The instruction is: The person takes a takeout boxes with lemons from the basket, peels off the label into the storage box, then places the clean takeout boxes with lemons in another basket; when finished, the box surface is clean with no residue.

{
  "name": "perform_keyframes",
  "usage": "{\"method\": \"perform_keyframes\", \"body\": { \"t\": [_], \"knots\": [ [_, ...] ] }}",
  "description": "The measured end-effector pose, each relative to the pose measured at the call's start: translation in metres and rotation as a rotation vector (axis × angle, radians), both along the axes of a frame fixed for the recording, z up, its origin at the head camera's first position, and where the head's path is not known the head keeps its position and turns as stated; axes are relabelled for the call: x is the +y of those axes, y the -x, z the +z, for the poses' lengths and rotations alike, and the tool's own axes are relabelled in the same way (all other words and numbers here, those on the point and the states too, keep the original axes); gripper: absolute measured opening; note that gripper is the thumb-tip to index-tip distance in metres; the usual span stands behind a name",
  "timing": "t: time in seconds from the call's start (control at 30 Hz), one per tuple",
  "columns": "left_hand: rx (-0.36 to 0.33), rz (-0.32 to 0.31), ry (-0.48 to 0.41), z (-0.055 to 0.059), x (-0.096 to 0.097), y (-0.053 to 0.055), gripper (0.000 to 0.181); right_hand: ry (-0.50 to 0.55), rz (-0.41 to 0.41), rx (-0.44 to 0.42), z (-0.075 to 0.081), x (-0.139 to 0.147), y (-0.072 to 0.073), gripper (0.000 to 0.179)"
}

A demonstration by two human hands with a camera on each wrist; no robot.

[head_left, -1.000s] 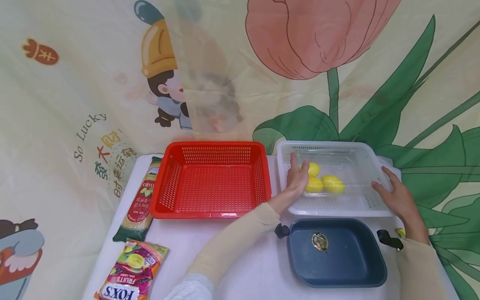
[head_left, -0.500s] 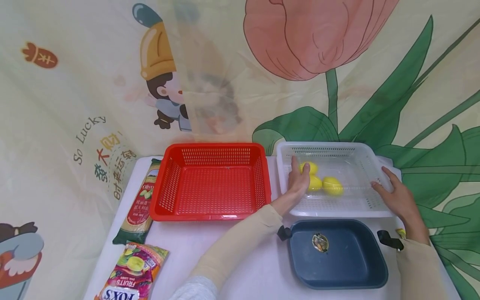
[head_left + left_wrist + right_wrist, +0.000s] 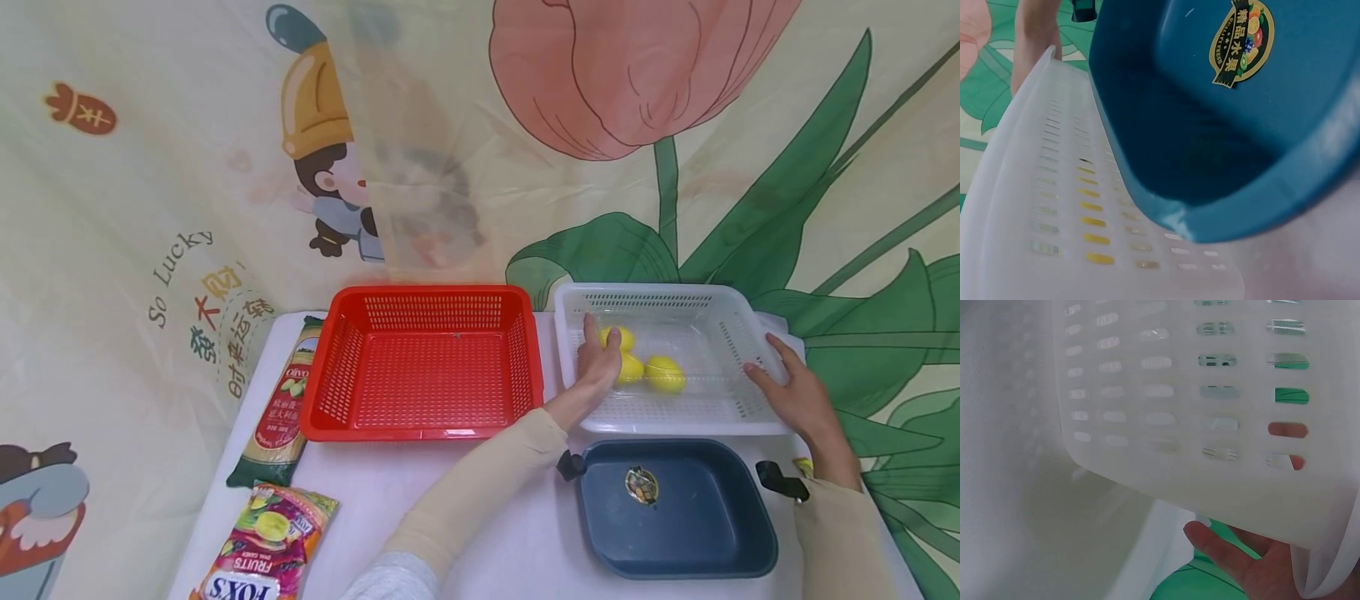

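Observation:
A clear plastic box point(image 3: 693, 333) stands inside the white slotted basket point(image 3: 667, 421). Three yellow lemons point(image 3: 664, 374) show at the box's left end. My left hand point(image 3: 597, 362) reaches over the basket's front rim and holds the left side of the box, thumb beside the lemons. Its fingers are partly hidden, and it is out of sight in the left wrist view. At the right end, my right hand point(image 3: 797, 396) grips the basket's side rim, thumb inward and fingers outside. In the right wrist view its fingers point(image 3: 1216, 547) stick out past the basket wall.
Left of the white basket stands a red basket point(image 3: 423, 432). A dark blue tub point(image 3: 697, 533) with a round sticker sits in front, between my forearms. A spaghetti pack point(image 3: 281, 408) and a fruit candy bag point(image 3: 266, 542) lie along the table's left edge. A printed cloth hangs behind.
The front right lemon has rolled slightly downward and turned. The other lemons have shifted a little. Both hands stay nearly where they were, and the baskets have not visibly moved.

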State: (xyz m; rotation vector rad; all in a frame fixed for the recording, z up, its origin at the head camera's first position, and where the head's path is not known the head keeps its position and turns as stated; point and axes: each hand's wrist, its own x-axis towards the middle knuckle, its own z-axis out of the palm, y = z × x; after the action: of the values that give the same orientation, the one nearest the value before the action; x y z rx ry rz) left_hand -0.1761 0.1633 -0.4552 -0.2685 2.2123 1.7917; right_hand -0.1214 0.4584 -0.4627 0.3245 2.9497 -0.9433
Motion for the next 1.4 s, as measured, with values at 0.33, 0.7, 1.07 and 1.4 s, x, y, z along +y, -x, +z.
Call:
{"method": "perform_keyframes", "body": {
  "t": [0.33, 0.7, 1.07, 1.4],
  "knots": [
    [-0.011, 0.020, 0.075, -0.0003, 0.0034, 0.0027, 0.065, -0.001, -0.002, 0.000, 0.0020, -0.0008, 0.0004, 0.079],
    [-0.016, 0.009, 0.143, 0.0017, 0.0019, 0.0014, 0.062, 0.008, -0.006, -0.005, 0.0039, -0.0036, 0.0003, 0.080],
    [-0.032, 0.003, 0.132, 0.0004, 0.0003, -0.0007, 0.063, -0.001, 0.008, 0.007, 0.0009, -0.0029, 0.0001, 0.079],
    [0.066, -0.003, 0.113, 0.0080, 0.0022, -0.0037, 0.070, 0.005, 0.003, 0.010, 0.0008, -0.0017, -0.0026, 0.079]
  ]
}}
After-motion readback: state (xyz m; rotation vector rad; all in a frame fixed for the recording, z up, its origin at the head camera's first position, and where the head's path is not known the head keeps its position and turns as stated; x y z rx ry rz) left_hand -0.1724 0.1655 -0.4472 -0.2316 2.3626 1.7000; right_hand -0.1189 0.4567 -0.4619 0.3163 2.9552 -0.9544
